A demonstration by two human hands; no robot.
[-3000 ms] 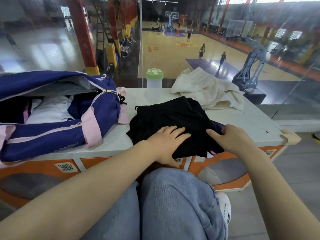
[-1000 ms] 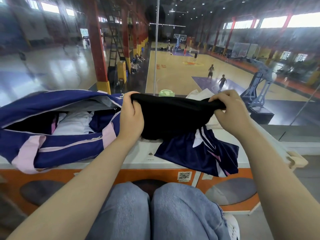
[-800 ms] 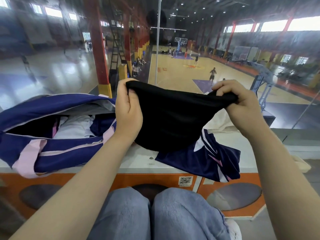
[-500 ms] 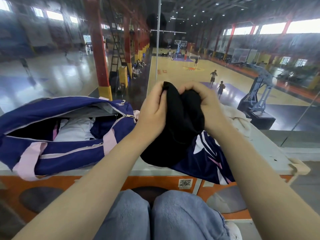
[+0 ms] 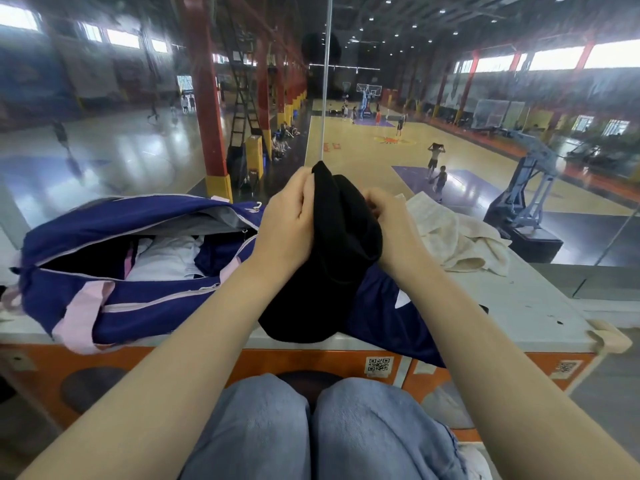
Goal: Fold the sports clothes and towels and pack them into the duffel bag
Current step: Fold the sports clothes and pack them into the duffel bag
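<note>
A black garment [image 5: 332, 251] hangs folded in half above the white table [image 5: 519, 306]. My left hand [image 5: 287, 223] pinches its top edge on the left, and my right hand [image 5: 384, 220] grips it close beside on the right. Its lower end rests on the table's front edge. Under it lies a navy sports garment with white stripes [image 5: 388, 317]. The purple duffel bag [image 5: 114, 271] with pink straps sits open at the left, with white clothing [image 5: 166, 258] inside. A cream towel [image 5: 453, 237] lies crumpled at the back right.
A glass wall [image 5: 104, 140] stands directly behind the table, with a basketball hall beyond it. The table's front is orange with QR stickers [image 5: 379, 364]. My knees in blue jeans [image 5: 311, 427] are below the table edge.
I lifted the black garment off the table, held it stretched wide, then brought my hands together so it hangs doubled. The navy garment underneath became visible.
</note>
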